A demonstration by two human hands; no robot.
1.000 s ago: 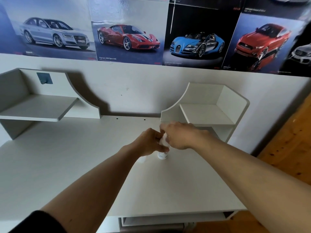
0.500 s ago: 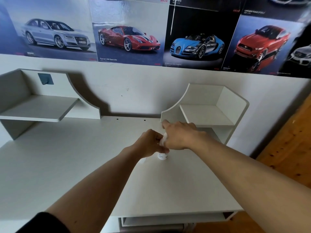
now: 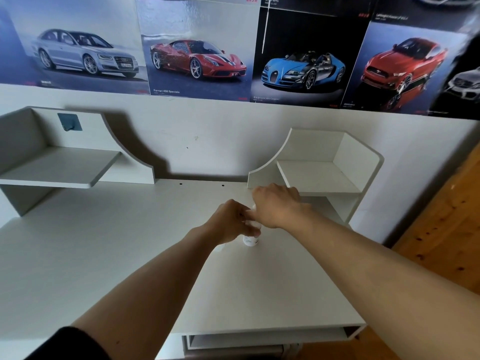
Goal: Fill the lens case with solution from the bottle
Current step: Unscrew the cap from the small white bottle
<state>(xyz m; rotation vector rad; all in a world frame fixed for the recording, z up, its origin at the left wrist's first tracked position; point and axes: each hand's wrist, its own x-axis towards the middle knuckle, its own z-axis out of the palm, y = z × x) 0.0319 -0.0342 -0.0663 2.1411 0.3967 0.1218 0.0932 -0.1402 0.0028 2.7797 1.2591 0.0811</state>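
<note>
Two bare arms reach out over a white desk [image 3: 104, 255], and the near edge of the left arm has a dark sleeve [image 3: 70, 344] on it. The two hands meet near the far right part of the desk top. The left hand [image 3: 230, 224] is curled, with its fingers bent in and wrapped around the side of a small white bottle [image 3: 251, 239]. The right hand [image 3: 275, 206] sits over the top of the bottle, its fingers bent down and close together, and it seems to grip the top part, but the fingertips are hidden so it is hard to be sure. Only the bottom of the bottle shows, standing up on the desk with some tiny dark print on it; the rest is covered by both hands. The cap cannot be seen. A pale, shiny spot lies on the desk just under the left hand, and it is too blurry to tell what it is. Behind the hands, a small white shelf [image 3: 319, 175] stands on the right and a gray shelf [image 3: 59, 167] on the left with a blue hook [image 3: 69, 122] on its back. On the wall above is a row of car posters [image 3: 197, 48].
</note>
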